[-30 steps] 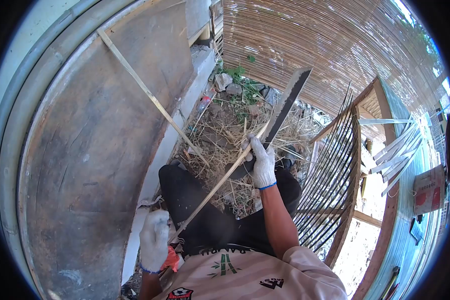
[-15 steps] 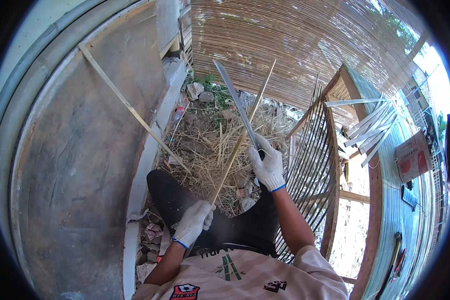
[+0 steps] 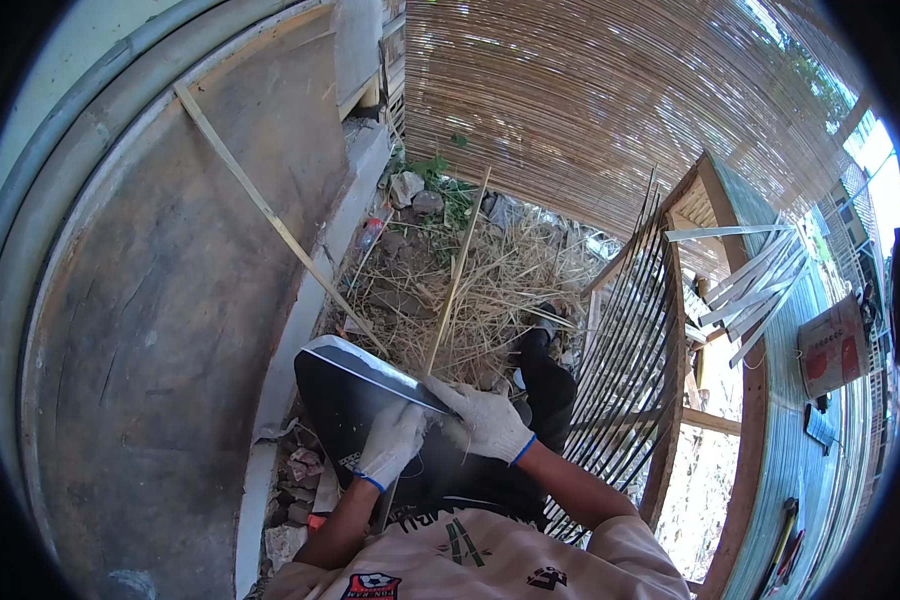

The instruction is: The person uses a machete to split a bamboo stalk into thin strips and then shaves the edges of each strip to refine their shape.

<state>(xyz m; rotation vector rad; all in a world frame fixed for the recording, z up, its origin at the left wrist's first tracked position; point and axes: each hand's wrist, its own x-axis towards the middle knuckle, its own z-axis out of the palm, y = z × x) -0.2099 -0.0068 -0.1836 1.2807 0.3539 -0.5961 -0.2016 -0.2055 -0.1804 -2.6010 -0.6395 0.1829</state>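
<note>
My left hand (image 3: 394, 440), in a white knit glove with a blue cuff, is closed around a thin bamboo strip (image 3: 451, 290). The strip slants up and away from my lap, its far tip over the dry litter. In the same kind of glove, my right hand (image 3: 488, 422) grips a long knife (image 3: 365, 368); the handle is hidden in the fist. The blade points left across my thigh, above my left hand. Both hands are close together, and the spot where blade and strip meet is hidden by the fingers.
To the left stands a large worn board (image 3: 170, 330) with another strip (image 3: 260, 205) leaning on it. Straw-like shavings (image 3: 500, 290) and stones (image 3: 406, 188) cover the ground. On the right are a slatted frame (image 3: 620, 350), pale strips (image 3: 760, 285) and a red-and-white container (image 3: 832, 345).
My right hand has brought the knife down and left, from pointing upward to lying across near my left hand. The strip has tilted more upright. The view has shifted slightly.
</note>
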